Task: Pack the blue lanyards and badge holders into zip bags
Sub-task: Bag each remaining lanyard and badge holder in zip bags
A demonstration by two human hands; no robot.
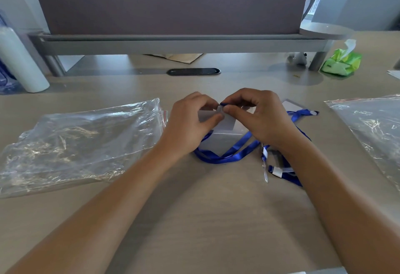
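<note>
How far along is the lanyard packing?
Nothing looks packed: the clear zip bag on the left lies flat. In hand: the left hand and right hand work a clear badge holder onto a blue lanyard. Left: all the bagging.

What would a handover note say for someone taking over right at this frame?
Left hand pinches a clear badge holder at its top edge; right hand pinches the blue lanyard clip against it. More lanyards lie under the right wrist, another holder behind the right hand. Zip bag flat at left, second bag at right; neither visibly holds anything.
Left: finish clipping, then bag every set.
</note>
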